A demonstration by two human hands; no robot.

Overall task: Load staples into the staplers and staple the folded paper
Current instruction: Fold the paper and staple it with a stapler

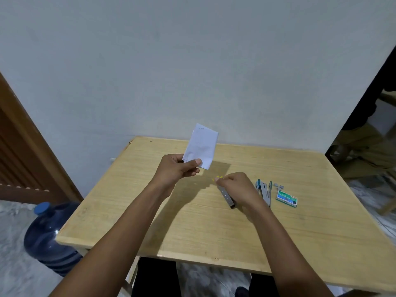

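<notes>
My left hand (179, 168) pinches the lower corner of a folded white paper (201, 146) and holds it upright above the wooden table (150, 221). My right hand (236, 187) grips a grey stapler with a yellow tip (227, 196), its body angled down toward the table. To the right of that hand, a second stapler (264, 191), blue and grey, lies swung open on the table. A green staple box (286, 198) rests just right of it, with loose staple strips (279, 185) lying behind the box.
A blue water jug (50, 234) stands on the floor by the table's left front corner. A wooden door (23, 151) is on the left, a plain wall runs behind the table, and furniture shows in a doorway at the right.
</notes>
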